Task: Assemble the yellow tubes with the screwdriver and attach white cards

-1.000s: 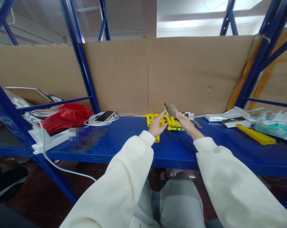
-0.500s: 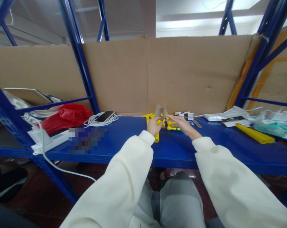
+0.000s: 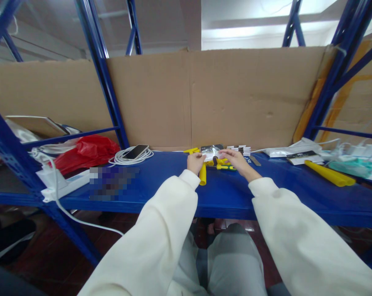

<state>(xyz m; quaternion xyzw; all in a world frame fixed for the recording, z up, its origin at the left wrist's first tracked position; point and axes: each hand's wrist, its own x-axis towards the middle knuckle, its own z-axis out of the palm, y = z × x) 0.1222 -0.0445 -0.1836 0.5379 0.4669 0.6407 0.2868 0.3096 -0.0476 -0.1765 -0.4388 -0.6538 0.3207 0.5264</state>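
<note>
A small packet, silvery and clear with a dark upper part [image 3: 212, 152], is stretched between my two hands above the blue shelf. My left hand [image 3: 196, 162] pinches its left side, and my right hand [image 3: 237, 163] pinches its right side. Below my left hand lies a yellow tube-like piece [image 3: 202, 175]. A yellow-and-green tool [image 3: 226, 167] rests beneath my right hand. Other yellow parts [image 3: 191, 151] lie just behind my left hand. White-and-dark small boxes [image 3: 242, 149] sit behind my right hand, beside a thin grey strip [image 3: 255, 160].
A phone [image 3: 136, 151] lies on a coiled white cable [image 3: 120, 157] at the left, near a red bag [image 3: 89, 153] and a white power strip [image 3: 76, 181]. To the right are a yellow rolled piece [image 3: 329, 173] and white packages [image 3: 293, 148]. Cardboard [image 3: 235, 94] stands behind.
The brownish, blurred item between my hands has turned and now shows as a flat silvery packet. My right hand's fingers have closed onto its right side.
</note>
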